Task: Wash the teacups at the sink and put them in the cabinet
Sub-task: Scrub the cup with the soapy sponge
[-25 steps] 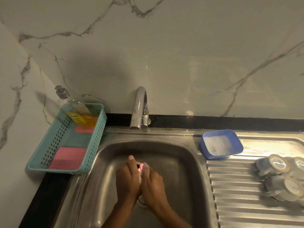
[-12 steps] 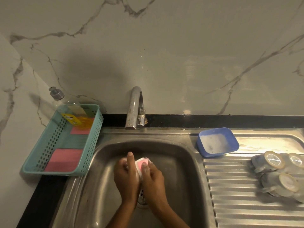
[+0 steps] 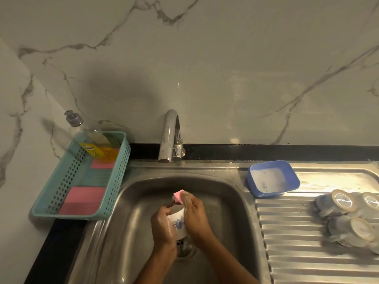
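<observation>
Over the steel sink basin point(image 3: 131, 220), my left hand point(image 3: 162, 224) grips a white teacup point(image 3: 178, 221) with a blue flower print, its mouth pointing away from me. My right hand point(image 3: 194, 214) pinches a pink sponge point(image 3: 178, 196) at the cup's rim. Both hands look soapy and hide most of the cup. Several other teacups point(image 3: 341, 203) lie on their sides on the ribbed draining board point(image 3: 291, 238) at the right. No cabinet is in view.
A chrome tap point(image 3: 170, 134) stands behind the basin, with no water running. A blue tub point(image 3: 272, 180) of soapy water sits right of the basin. A teal basket point(image 3: 67, 181) at the left holds pink sponges point(image 3: 82, 199) and a soap bottle point(image 3: 90, 136).
The hands have shifted slightly toward me and apart, so the cup's flowered side now shows. The sponge has moved up to the cup's rim.
</observation>
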`<action>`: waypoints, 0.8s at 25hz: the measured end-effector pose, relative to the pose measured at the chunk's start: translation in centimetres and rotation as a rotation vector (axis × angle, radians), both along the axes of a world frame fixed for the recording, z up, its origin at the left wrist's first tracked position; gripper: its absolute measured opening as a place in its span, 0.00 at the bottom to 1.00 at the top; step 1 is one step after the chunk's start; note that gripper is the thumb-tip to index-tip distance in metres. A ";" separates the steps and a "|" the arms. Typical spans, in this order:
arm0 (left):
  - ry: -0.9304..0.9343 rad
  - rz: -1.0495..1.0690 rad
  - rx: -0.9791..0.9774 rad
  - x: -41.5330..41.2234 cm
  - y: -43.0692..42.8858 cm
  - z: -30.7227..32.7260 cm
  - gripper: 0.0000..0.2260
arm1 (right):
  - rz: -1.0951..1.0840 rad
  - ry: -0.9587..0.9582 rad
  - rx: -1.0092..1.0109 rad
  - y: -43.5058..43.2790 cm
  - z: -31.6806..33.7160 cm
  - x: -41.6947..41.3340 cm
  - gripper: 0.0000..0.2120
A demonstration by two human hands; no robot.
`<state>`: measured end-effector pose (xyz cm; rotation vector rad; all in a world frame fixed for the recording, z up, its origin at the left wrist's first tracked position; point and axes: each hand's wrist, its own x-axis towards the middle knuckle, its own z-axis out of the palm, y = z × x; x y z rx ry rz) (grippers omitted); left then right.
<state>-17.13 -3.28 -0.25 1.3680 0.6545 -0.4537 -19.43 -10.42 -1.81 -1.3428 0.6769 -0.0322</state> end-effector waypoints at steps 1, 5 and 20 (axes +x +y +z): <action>-0.018 -0.023 -0.001 -0.1 0.1 0.2 0.14 | -0.028 -0.004 -0.046 -0.2 -0.2 0.1 0.20; -0.002 0.015 -0.005 0.9 -0.1 0.9 0.19 | -0.206 -0.105 -0.243 0.3 -0.1 -1.3 0.21; 0.096 0.089 -0.014 0.3 0.5 -0.7 0.17 | -0.172 -0.023 0.169 3.2 0.6 -3.7 0.13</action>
